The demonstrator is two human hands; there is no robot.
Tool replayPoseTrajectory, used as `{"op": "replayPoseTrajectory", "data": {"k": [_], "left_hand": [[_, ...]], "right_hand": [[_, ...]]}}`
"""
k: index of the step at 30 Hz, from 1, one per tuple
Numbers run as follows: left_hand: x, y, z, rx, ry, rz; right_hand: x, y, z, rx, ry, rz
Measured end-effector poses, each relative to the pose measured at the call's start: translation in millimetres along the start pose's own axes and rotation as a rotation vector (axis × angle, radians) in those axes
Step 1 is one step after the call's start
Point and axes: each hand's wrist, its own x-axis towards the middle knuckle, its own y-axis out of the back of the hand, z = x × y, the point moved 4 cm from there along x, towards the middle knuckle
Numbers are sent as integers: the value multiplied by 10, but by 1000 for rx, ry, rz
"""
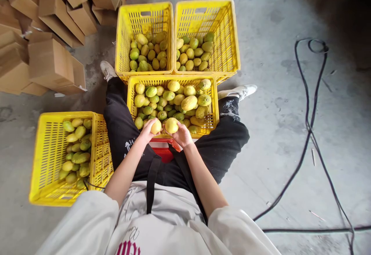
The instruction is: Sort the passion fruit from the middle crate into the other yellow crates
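Note:
My left hand [147,130] is closed around a yellow lemon [156,126]. Close beside it, my right hand [183,134] grips another yellow lemon [171,125]. Both hands are over the near edge of a yellow plastic crate [216,108] between my legs. Green and yellow lemons [189,103] fill much of that crate. Parts of the fingers are hidden behind the held fruit.
Two yellow crates [236,42] [118,42] with lemons stand beyond the middle one. Another yellow crate [43,158] with lemons is at my left. Cardboard boxes [52,63] are piled at upper left. A black cable [304,150] lies looped on the floor at right.

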Motion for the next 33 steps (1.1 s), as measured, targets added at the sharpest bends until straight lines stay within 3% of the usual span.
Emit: {"op": "replayPoseTrajectory", "data": {"k": [5,9,16,23,28,33], "left_hand": [[-27,-77,-34,-123,122,-90],[-52,-86,-50,-98,143,-190],[-109,-107,6,-81,27,-279],[-158,-130,108,-325,9,-283],[-185,-182,34,-207,95,-388],[-187,-158,4,-55,25,-447]], "right_hand": [[34,135,24,-14,-90,210],[23,144,-6,19,-73,261],[-30,7,-35,64,-16,105],[-48,-64,-81,136,16,-6],[-57,24,-76,80,35,79],[-61,-19,-25,-16,4,9]]}}
